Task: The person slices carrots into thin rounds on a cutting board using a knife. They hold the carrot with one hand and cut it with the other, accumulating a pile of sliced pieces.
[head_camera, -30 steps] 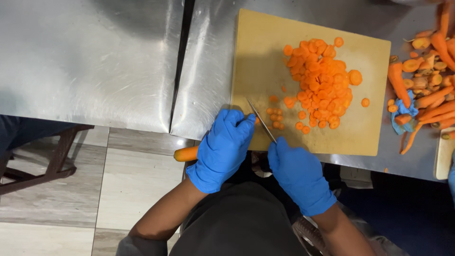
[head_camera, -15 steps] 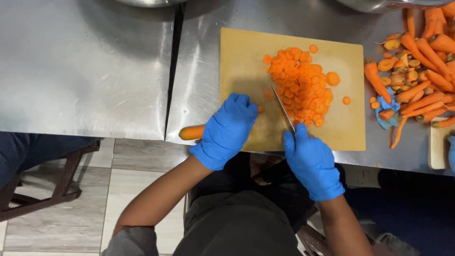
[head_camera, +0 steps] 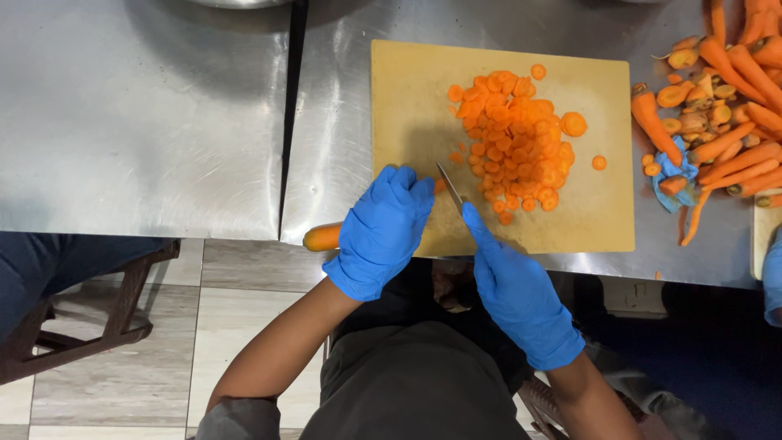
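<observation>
My left hand [head_camera: 383,228], in a blue glove, grips a whole carrot [head_camera: 322,237] whose thick end sticks out left past the counter's edge. Its cut end lies under my fingertips on the tan cutting board [head_camera: 415,98]. My right hand [head_camera: 513,285], also gloved in blue, holds a knife [head_camera: 449,187] with the forefinger along the spine. The blade rests against the carrot's tip just right of my left fingers. A heap of carrot slices [head_camera: 517,147] covers the board's middle.
Whole carrots, tops and peel scraps [head_camera: 717,106] with a blue rag [head_camera: 672,169] lie on the steel counter right of the board. A second steel table [head_camera: 138,106] stands left, split off by a dark gap. A wooden chair [head_camera: 73,326] and another person's blue sleeve [head_camera: 772,277] flank me.
The knife has come back left from the slice heap to the carrot's tip beside my left fingers. The carrot stays in my left hand.
</observation>
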